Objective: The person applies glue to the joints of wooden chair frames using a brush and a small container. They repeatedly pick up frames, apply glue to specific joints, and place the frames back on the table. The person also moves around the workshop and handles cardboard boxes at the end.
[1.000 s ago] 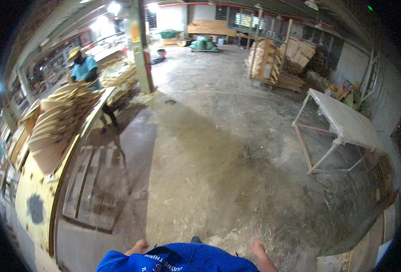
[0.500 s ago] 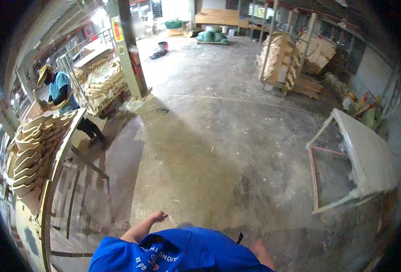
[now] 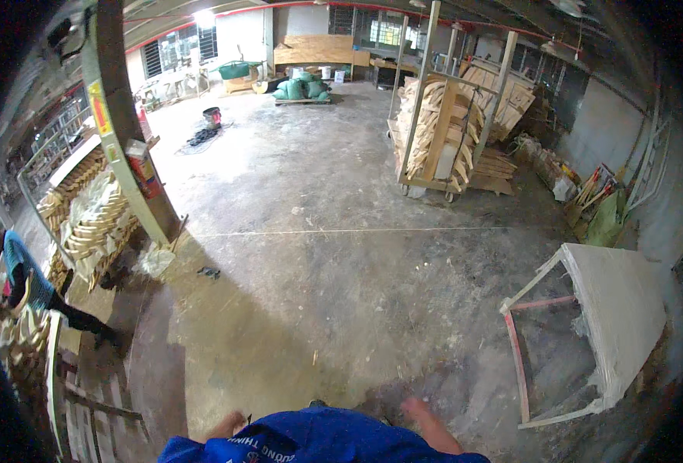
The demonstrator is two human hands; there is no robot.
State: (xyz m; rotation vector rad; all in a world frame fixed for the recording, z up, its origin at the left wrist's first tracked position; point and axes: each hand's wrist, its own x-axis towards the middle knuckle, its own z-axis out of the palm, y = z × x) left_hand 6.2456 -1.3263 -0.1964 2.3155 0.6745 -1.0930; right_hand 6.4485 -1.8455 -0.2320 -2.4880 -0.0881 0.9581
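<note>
My left hand (image 3: 232,423) hangs low beside my blue shirt (image 3: 318,436), just left of my body. Its fingers are too small and partly hidden to read. On the other side my right hand (image 3: 417,409) hangs over the concrete floor (image 3: 333,301), smeared by motion. I see nothing that either hand touches. The closest thing on the right is a frame with a pale panel (image 3: 619,316), standing on the floor well beyond my right hand's reach.
At the left a person (image 3: 29,270) stands by a table stacked with curved wooden pieces (image 3: 21,336). A post (image 3: 125,147) rises ahead-left, near more stacked wood (image 3: 91,212). Ahead are a loaded wheeled rack (image 3: 441,131), green sacks (image 3: 303,87) and a bucket (image 3: 212,117).
My view has moved forward and turned; the post, person and table have shifted left and the panel frame lower. My left hand has swung back toward my body, my right hand forward.
</note>
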